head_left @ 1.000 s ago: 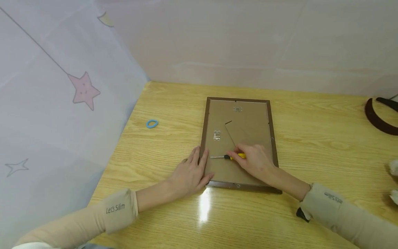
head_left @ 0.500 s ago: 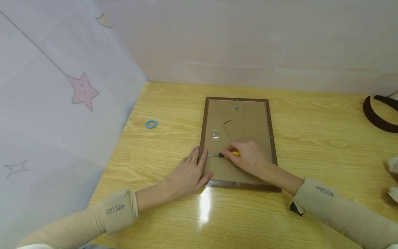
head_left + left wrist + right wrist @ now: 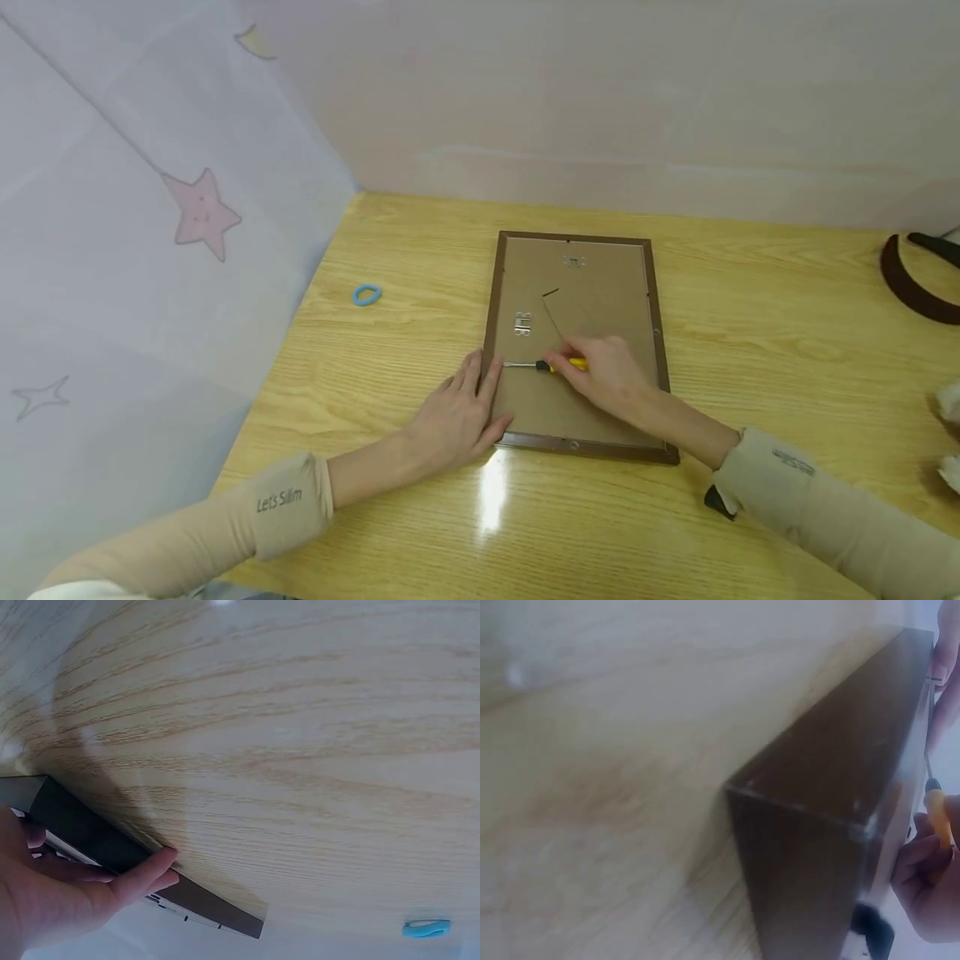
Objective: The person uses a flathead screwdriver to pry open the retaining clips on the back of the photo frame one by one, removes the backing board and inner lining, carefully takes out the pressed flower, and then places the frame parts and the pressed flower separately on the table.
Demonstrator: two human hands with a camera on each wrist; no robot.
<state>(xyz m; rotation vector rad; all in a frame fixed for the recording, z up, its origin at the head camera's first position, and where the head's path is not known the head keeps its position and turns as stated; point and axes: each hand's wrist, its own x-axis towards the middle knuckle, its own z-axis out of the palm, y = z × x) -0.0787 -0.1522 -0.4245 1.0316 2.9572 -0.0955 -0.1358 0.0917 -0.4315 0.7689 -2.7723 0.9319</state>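
Note:
A picture frame (image 3: 600, 302) with a brown rim and tan backing lies back side up on the wooden table. My left hand (image 3: 456, 417) rests on its lower left edge, fingers extended along the rim; the left wrist view shows these fingers (image 3: 146, 874) against the frame's dark side. In my right hand (image 3: 611, 375) I grip a yellow-and-black screwdriver (image 3: 543, 365). Its metal tip points left, right at the inner edge of the rim by my left index finger. Two metal hangers sit on the backing, one at the left (image 3: 522, 324), one at the top (image 3: 573, 261).
A thin rod-like piece (image 3: 551, 317), dark at its bent end, extends over the backing to my right hand. A blue ring (image 3: 367, 294) lies on the table at the left. A dark curved band (image 3: 918, 287) and white fluffy things (image 3: 948, 404) are at the right edge.
The screwdriver tip has shifted left and a little away from me, up to the frame's left rim. My left hand stays in place on the edge.

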